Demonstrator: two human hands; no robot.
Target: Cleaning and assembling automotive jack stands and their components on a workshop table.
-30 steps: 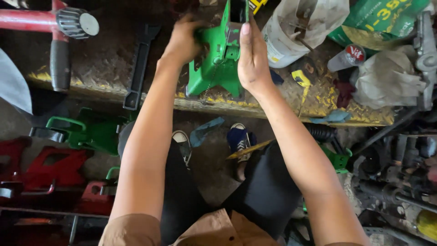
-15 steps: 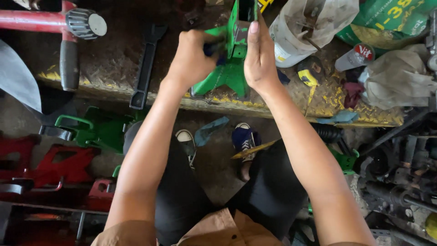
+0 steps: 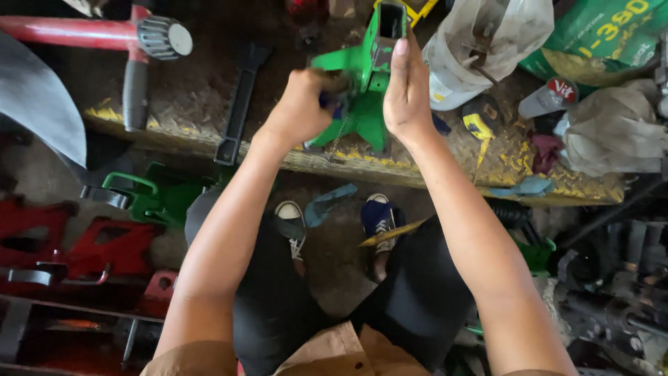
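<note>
A green metal jack stand (image 3: 365, 104) stands upright on a worn checker-plate platform (image 3: 174, 132) in front of me, its hollow square column open at the top. My right hand (image 3: 407, 90) lies flat against the column's right side, fingers pointing up. My left hand (image 3: 306, 104) is closed around a small dark part at the stand's left side, next to a thin chain hanging there. What exactly the left fingers pinch is hidden.
A red tool with a ribbed knob (image 3: 163, 38) and a black flat bar (image 3: 240, 97) lie on the platform at left. Bags and rags (image 3: 487, 42) crowd the right. Green (image 3: 156, 198) and red (image 3: 97, 244) jack stands sit on the floor at left.
My view has shifted, so the stand sits a little higher and more to the right in frame. My left hand has slid down from the stand's top to its left side.
</note>
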